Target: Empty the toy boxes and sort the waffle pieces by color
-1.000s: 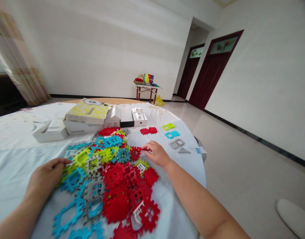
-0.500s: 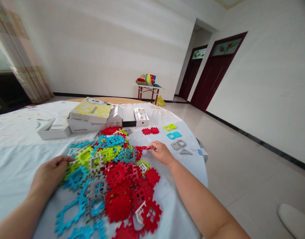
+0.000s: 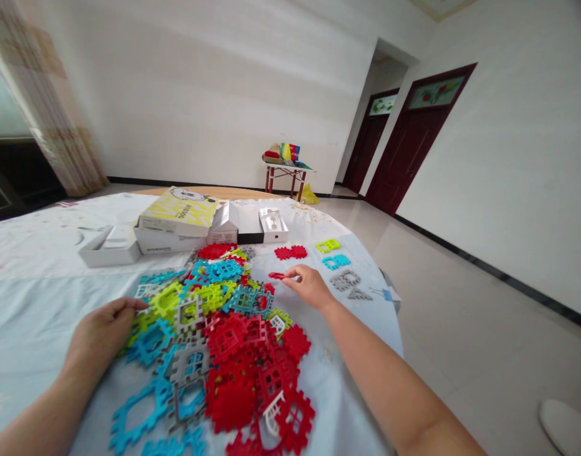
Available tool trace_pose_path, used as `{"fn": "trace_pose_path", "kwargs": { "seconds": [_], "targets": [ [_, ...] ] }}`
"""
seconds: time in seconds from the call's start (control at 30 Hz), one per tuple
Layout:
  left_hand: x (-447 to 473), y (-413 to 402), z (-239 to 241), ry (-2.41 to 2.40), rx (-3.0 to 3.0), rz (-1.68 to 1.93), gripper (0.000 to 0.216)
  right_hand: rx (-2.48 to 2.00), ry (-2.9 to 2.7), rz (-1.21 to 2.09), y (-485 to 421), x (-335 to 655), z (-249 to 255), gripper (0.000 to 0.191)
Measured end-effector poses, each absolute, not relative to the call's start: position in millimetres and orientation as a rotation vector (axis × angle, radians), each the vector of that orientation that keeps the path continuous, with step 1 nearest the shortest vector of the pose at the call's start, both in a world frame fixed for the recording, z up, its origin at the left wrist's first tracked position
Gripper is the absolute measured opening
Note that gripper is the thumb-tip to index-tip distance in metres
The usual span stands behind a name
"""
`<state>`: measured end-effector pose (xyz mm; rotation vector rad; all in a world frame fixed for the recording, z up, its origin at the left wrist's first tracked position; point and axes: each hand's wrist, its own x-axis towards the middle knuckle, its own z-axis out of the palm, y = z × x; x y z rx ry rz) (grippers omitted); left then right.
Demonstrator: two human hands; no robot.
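Note:
A heap of interlocking plastic building pieces with toothed edges, in red (image 3: 231,396), blue (image 3: 138,411), lime green (image 3: 167,301) and grey (image 3: 190,358), lies in front of me. My right hand (image 3: 309,286) pinches a small red building piece (image 3: 276,275), seen nearly edge-on, just above the heap's far right side. My left hand (image 3: 103,329) rests at the heap's left edge, fingers closed together beside lime green pieces. Whatever is between those fingertips is hidden. Teal window-like pieces (image 3: 249,300) lie below the held piece.
Sorted pieces lie apart on the right: red (image 3: 291,252), lime green (image 3: 328,245), blue (image 3: 336,261) and grey (image 3: 346,280). At the back stand a yellow-lidded box (image 3: 179,212), an open white box (image 3: 109,255) and a small white tray (image 3: 273,225). The table edge (image 3: 399,323) curves along the right.
My right hand has drawn the red piece up and clear of the heap. The left hand stays by the lime green pieces. The whole view has shifted slightly.

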<state>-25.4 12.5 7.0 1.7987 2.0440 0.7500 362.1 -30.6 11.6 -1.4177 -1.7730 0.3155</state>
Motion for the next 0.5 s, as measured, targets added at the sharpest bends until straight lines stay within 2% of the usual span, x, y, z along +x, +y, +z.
{"fn": "trace_pose_path", "kwargs": {
  "seconds": [0.27, 0.5],
  "targets": [
    [-25, 12, 7, 2.041, 1.801, 0.769, 0.033, -1.435, -1.723, 0.09, 12, 383, 13, 0.003],
    [-26, 12, 6, 2.061, 1.801, 0.755, 0.033, -1.659, -1.9, -0.027, 65, 387, 15, 0.011]
  ]
}}
